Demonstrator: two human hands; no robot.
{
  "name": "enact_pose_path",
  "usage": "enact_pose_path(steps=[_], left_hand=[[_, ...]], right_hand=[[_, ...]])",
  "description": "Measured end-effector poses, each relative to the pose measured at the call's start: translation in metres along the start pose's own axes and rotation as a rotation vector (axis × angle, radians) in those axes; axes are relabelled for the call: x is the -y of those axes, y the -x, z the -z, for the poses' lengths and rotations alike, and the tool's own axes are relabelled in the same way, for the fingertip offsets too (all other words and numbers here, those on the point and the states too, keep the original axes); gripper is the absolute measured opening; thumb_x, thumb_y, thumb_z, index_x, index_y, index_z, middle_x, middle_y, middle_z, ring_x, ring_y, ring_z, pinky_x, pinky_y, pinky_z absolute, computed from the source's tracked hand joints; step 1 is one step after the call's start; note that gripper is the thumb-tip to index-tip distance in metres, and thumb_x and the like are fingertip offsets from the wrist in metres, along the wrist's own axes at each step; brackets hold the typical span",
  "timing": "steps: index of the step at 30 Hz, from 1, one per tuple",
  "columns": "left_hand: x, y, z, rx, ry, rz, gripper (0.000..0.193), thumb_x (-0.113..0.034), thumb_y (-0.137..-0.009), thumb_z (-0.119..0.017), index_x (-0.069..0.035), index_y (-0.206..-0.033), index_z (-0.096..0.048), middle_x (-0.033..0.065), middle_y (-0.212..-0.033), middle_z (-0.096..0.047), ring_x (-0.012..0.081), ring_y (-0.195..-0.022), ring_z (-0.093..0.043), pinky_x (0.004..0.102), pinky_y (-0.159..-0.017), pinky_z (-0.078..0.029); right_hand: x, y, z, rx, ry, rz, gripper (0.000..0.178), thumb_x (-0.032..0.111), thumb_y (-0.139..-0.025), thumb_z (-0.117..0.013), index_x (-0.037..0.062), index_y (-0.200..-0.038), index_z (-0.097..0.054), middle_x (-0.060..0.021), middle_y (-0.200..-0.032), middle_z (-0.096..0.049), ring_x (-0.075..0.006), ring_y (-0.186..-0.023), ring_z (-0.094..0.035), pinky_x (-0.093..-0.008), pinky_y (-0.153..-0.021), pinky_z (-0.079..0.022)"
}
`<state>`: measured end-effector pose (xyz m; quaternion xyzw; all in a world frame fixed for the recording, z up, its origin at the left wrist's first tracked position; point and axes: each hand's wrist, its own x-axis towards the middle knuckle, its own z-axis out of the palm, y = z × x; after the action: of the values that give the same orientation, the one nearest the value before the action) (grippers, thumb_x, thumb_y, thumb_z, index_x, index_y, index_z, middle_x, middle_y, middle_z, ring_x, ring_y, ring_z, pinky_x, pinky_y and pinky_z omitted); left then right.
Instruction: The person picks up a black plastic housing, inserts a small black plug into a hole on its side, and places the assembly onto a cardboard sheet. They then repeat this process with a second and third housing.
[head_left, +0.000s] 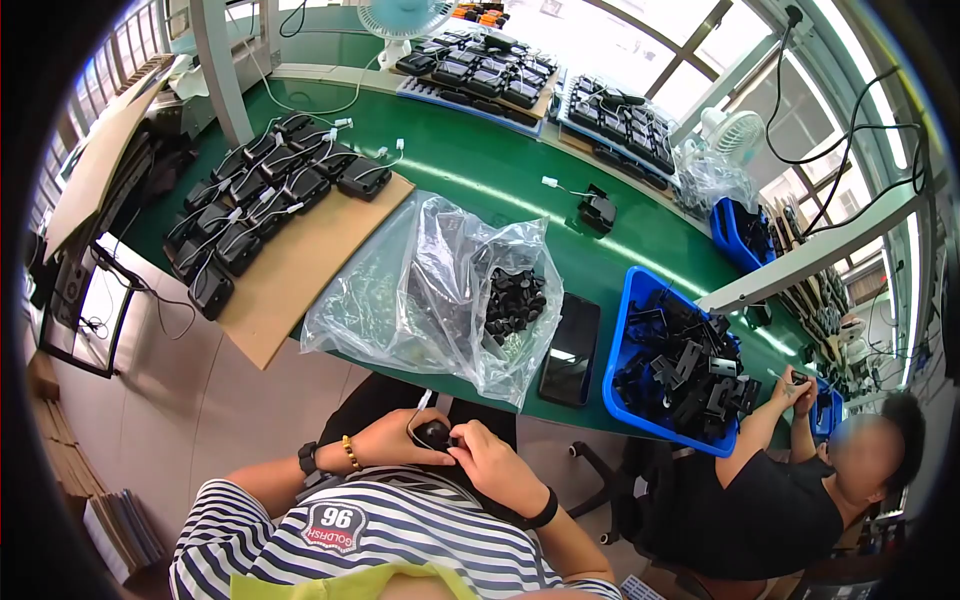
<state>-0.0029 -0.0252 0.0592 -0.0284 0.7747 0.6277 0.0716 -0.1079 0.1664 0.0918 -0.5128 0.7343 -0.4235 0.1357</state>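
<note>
Close to my body, just off the table's near edge, my left hand [385, 442] is wrapped round a small black device [433, 434]. A thin white cable with a white plug [424, 400] rises from it. My right hand [495, 468] is closed in a pinch against the device's right side; what its fingertips hold there is hidden. Beyond both hands lies a clear plastic bag [400, 290], with small black knob-like parts [515, 302] gathered at its right side. A dark phone [572, 352] rests flat right of the bag.
Cabled black devices [270, 180] fill a brown board [300, 290] at left. A blue bin [612, 385] of black brackets stands at right. One device [597, 210] sits alone on the green table [470, 185]. At far right, a co-worker [770, 490] handles a small part.
</note>
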Motion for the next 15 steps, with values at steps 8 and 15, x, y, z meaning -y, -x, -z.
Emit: enact_pose_path(steps=[8, 15], left_hand=[[-0.008, -0.003, -0.003, 0.054, -0.004, -0.088, 0.051, -0.036, -0.081, -0.085, -0.003, -0.114, -0.065, 0.0141, -0.103, -0.071, 0.0223, -0.093, -0.069, 0.0320, -0.084, -0.052], [-0.009, 0.000, -0.003, 0.023, 0.053, 0.037, 0.050, -0.037, -0.081, -0.086, -0.003, -0.112, -0.066, 0.0139, -0.098, -0.071, 0.0221, -0.088, -0.069, 0.0322, -0.081, -0.052]], right_hand=[[-0.002, 0.007, -0.001, 0.121, 0.363, -0.011, 0.026, 0.027, -0.098, -0.066, 0.0039, -0.093, -0.055, -0.0126, -0.079, -0.060, -0.0318, -0.069, -0.066, -0.0374, -0.059, -0.053], [0.005, 0.002, -0.008, 0.004, 0.343, -0.044, 0.025, 0.024, -0.097, -0.067, 0.0032, -0.092, -0.054, -0.0138, -0.083, -0.062, -0.0325, -0.071, -0.066, -0.0383, -0.059, -0.053]])
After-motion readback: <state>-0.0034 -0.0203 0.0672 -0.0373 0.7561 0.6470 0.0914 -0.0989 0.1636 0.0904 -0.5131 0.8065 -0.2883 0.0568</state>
